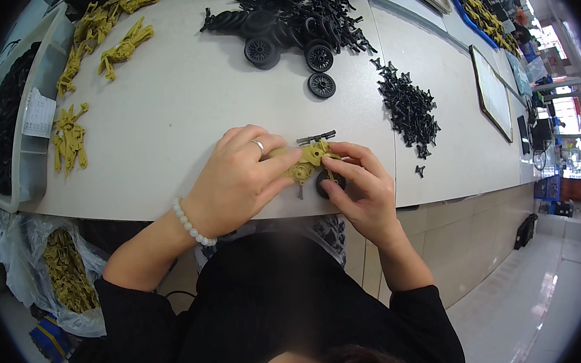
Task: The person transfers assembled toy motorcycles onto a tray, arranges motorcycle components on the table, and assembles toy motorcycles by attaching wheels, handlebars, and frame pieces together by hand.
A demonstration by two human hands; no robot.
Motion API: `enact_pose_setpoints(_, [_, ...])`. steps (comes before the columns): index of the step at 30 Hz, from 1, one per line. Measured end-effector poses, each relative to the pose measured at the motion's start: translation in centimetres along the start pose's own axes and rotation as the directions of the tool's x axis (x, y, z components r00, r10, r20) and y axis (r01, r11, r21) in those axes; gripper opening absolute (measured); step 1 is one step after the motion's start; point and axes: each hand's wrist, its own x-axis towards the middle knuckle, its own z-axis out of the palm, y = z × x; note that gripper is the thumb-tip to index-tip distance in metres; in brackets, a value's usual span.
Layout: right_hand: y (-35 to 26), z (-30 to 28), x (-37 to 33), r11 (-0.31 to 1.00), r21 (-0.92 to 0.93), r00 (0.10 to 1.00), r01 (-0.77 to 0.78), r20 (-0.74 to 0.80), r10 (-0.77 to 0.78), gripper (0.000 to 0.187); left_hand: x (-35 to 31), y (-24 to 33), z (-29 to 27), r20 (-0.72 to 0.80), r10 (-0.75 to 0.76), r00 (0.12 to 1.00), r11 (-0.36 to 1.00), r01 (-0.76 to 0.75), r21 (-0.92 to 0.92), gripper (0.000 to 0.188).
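Yellow part (pixel 312 156): one, at the table's (pixel 181 94) front edge, between your two hands. Your left hand (pixel 239 175): fingers bent inward, closed on the part's left end. Your right hand (pixel 366 188): thumb and fingertips pinched on its right end; black wheel (pixel 323 186) just under them, half hidden, whether gripped you cannot tell. Black rod (pixel 317 138): one, just beyond the part. Small black pieces (pixel 407 107): one pile, farther right.

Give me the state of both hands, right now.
Left hand: closed, fingertips gripping the left side of the yellow plastic part.
Right hand: closed, pinching the same part's right side, thumb at a black wheel.
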Motion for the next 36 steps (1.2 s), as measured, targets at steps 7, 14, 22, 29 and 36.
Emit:
enact_pose_setpoints(7, [0.0,-1.3,2.2,0.975,-0.071,0.977,-0.213,0.017,0.214,0.023,-0.1,0.3,0.2,-0.005,-0.035,0.999,0.999,0.035,-0.016,0.034])
enact_pose_setpoints(14, [-0.1,-0.3,2.4,0.972,-0.065,0.971,-0.224,0.074,0.229,0.032,-0.5,0.5,0.9,-0.064,-0.001,0.998,0.998,-0.003,-0.069,0.037])
enact_pose_setpoints(22, [-1.2,0.0,1.3,0.711,0.521,0.874,-0.472,0.17,0.456,0.03,-1.1,1.4,0.9,-0.141,0.175,0.974,0.981,-0.16,0.112,0.042])
enact_pose_setpoints(29, [-0.8,-0.4,0.9,0.772,0.546,0.943,-0.325,0.125,0.309,0.034,-1.3,3.0,1.1,-0.335,0.034,0.942,0.997,-0.053,-0.049,0.037])
enact_pose_setpoints(36, [-1.8,-1.3,0.9,0.832,0.505,0.972,-0.232,0.079,0.223,0.034,-1.3,2.9,1.0,-0.127,-0.41,0.903,0.646,0.189,-0.739,0.034])
